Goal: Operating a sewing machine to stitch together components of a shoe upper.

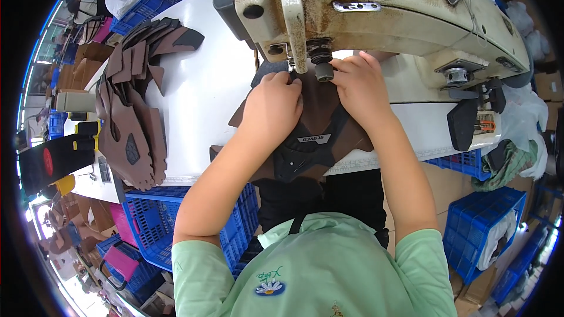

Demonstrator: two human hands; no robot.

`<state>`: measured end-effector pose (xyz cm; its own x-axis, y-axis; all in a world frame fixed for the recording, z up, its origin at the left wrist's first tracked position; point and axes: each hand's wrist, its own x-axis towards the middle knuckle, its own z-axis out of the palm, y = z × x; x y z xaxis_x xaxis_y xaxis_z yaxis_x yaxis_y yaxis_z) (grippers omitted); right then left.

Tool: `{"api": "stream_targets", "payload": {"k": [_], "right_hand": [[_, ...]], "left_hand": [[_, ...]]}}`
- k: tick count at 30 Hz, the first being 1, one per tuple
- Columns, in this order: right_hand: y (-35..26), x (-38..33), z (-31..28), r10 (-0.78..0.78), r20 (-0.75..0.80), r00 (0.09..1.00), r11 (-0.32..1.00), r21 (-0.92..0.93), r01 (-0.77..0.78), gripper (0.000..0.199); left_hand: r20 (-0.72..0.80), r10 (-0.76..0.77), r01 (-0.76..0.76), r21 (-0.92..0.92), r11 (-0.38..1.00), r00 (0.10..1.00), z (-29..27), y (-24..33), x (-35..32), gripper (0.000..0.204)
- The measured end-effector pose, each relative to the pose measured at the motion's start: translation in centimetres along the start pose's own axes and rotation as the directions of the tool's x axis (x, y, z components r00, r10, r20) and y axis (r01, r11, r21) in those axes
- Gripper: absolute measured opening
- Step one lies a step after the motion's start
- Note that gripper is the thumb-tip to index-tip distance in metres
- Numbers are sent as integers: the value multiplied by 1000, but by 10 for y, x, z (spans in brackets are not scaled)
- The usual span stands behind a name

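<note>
A brown and black fabric panel (317,105) with a pale label lies under the head of a sewing machine (364,9) and hangs over the table's near edge. My left hand (274,101) is curled on the panel's left side, its fingertips close to the presser foot and needle area. On the other side, my right hand (360,87) grips the panel's upper right part, beside the machine's dark round knob (324,72). Some of its fingertips are hidden by the machine. The needle tip and the stitching cannot be made out.
A stack of similar brown panels (132,111) lies on the white table (185,100) at the left and overhangs its edge. Blue crates stand below: one (155,223) at the left, another (482,229) at the right. Plastic bags and green cloth (517,164) sit far right.
</note>
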<state>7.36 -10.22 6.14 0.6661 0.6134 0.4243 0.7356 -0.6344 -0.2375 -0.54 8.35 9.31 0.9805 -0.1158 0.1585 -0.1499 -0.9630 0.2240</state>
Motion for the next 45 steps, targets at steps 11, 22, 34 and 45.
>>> {"api": "stream_targets", "payload": {"k": [11, 22, 34, 45], "right_hand": [[6, 5, -21, 26, 199, 980, 937, 335, -93, 16], [-40, -18, -56, -124, 308, 943, 981, 181, 70, 41], [-15, -47, -48, -196, 379, 905, 950, 304, 79, 74], [-37, -53, -37, -107, 315, 943, 974, 224, 36, 72]], "left_hand": [[107, 75, -52, -200, 978, 991, -16, -17, 6, 24], [108, 106, -102, -45, 994, 988, -13, -7, 0, 30], [-62, 112, -113, -8, 994, 992, -5, -9, -37, 35], [-40, 181, -182, -15, 983, 983, -11, -29, -24, 31]]}}
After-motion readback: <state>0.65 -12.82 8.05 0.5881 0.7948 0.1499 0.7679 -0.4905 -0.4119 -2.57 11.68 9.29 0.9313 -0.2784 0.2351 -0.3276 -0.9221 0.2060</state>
